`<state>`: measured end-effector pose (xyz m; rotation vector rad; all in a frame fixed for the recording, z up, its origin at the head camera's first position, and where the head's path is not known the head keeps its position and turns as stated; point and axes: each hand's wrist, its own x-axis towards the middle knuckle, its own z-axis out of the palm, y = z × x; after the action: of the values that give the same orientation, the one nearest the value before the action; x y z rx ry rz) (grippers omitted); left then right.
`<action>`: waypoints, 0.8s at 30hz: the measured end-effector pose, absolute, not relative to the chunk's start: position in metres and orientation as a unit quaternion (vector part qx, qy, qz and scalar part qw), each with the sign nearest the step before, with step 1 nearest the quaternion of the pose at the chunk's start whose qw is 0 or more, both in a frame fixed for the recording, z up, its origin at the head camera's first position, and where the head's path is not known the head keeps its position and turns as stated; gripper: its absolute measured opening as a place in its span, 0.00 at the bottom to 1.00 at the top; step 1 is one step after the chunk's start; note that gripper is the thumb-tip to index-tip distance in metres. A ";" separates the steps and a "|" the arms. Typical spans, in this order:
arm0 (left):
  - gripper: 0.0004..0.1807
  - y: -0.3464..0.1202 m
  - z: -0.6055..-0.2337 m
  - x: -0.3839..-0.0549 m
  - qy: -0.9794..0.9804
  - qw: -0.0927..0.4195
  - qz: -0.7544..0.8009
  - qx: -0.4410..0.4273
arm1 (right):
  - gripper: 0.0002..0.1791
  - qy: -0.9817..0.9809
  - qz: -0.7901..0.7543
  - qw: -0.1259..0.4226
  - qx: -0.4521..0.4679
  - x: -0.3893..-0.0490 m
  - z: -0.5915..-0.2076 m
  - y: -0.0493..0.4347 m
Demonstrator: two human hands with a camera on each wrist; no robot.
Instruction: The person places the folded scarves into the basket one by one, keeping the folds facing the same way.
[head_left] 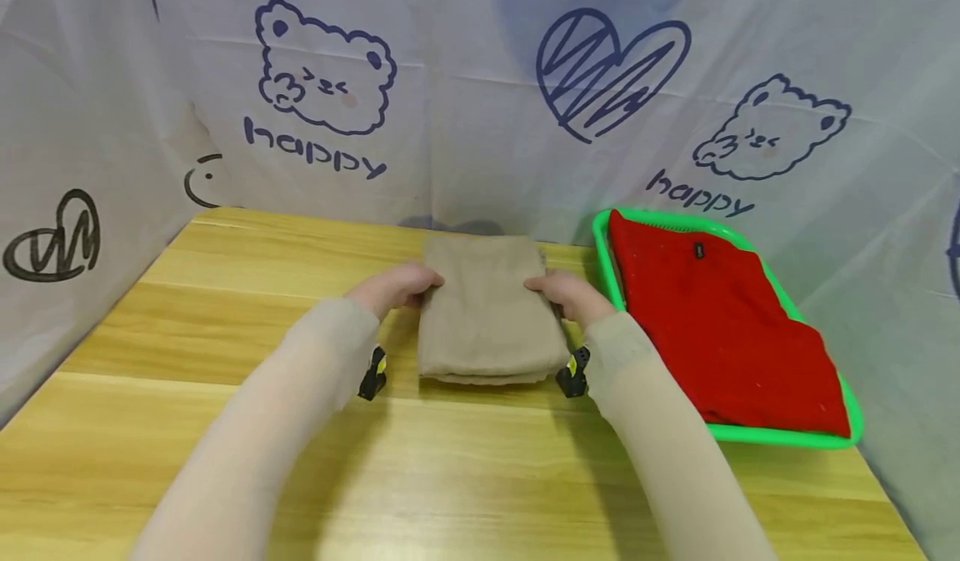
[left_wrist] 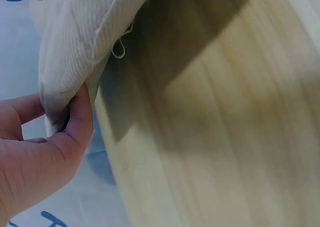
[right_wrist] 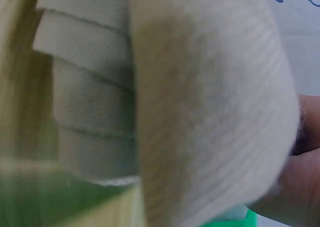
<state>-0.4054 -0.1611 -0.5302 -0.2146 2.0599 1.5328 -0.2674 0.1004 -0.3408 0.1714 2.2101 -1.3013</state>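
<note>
A beige cloth (head_left: 487,311), folded into a thick rectangle, is between my two hands at the middle of the wooden table. My left hand (head_left: 396,288) pinches its left edge, thumb on top. At the right edge my right hand (head_left: 576,296) grips it the same way. In the left wrist view the left fingers (left_wrist: 80,114) curl under the cloth's corner, where a loose thread hangs; a shadow falls on the table below. Several stacked layers show in the right wrist view, and the cloth hides most of the right hand (right_wrist: 295,187) there.
A green plastic basket (head_left: 787,438) stands right of the cloth, close to my right forearm. Folded red clothing (head_left: 720,328) with a small dark tag lies in it. A white curtain (head_left: 465,102) with drawn bears and hearts hangs behind the wooden table (head_left: 480,478).
</note>
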 end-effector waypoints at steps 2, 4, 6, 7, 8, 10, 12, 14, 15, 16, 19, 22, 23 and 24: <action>0.17 -0.157 -0.508 -0.397 0.784 0.264 0.555 -0.084 | 0.25 0.824 -0.490 0.278 0.061 -0.268 -0.335 0.101; 0.17 -0.154 -0.490 -0.390 0.792 0.253 0.549 -0.088 | 0.24 0.824 -0.493 0.271 0.061 -0.269 -0.331 0.102; 0.18 -0.155 -0.490 -0.399 0.793 0.250 0.549 -0.091 | 0.23 0.829 -0.489 0.264 0.059 -0.270 -0.327 0.103; 0.18 -0.159 -0.503 -0.414 0.790 0.249 0.553 -0.087 | 0.23 0.833 -0.485 0.261 0.060 -0.270 -0.325 0.103; 0.19 -0.159 -0.502 -0.416 0.789 0.249 0.555 -0.085 | 0.23 0.837 -0.479 0.259 0.058 -0.270 -0.323 0.104; 0.19 -0.162 -0.521 -0.437 0.787 0.251 0.558 -0.086 | 0.23 0.842 -0.471 0.256 0.057 -0.270 -0.320 0.105; 0.21 -0.164 -0.534 -0.454 0.786 0.252 0.559 -0.082 | 0.24 0.845 -0.469 0.253 0.058 -0.270 -0.316 0.106; 0.21 -0.162 -0.529 -0.455 0.791 0.251 0.552 -0.080 | 0.24 0.847 -0.467 0.247 0.059 -0.270 -0.313 0.107; 0.22 -0.162 -0.534 -0.463 0.791 0.251 0.553 -0.079 | 0.24 0.848 -0.467 0.244 0.058 -0.270 -0.312 0.107; 0.23 -0.161 -0.530 -0.462 0.790 0.249 0.555 -0.078 | 0.24 0.848 -0.468 0.242 0.057 -0.271 -0.310 0.108; 0.23 -0.152 -0.485 -0.433 0.794 0.231 0.557 -0.076 | 0.24 0.854 -0.460 0.236 0.051 -0.272 -0.302 0.110; 0.22 -0.136 -0.407 -0.372 0.807 0.210 0.548 -0.070 | 0.25 0.865 -0.446 0.228 0.042 -0.272 -0.291 0.116; 0.22 -0.129 -0.380 -0.349 0.812 0.207 0.541 -0.067 | 0.25 0.868 -0.441 0.224 0.043 -0.272 -0.288 0.118; 0.21 -0.123 -0.355 -0.328 0.817 0.205 0.535 -0.064 | 0.26 0.871 -0.437 0.219 0.044 -0.273 -0.285 0.120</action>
<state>-0.3285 -0.1234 -0.3546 -0.1796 2.2782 1.4916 -0.2727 0.1200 -0.2846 0.1205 2.4105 -1.2097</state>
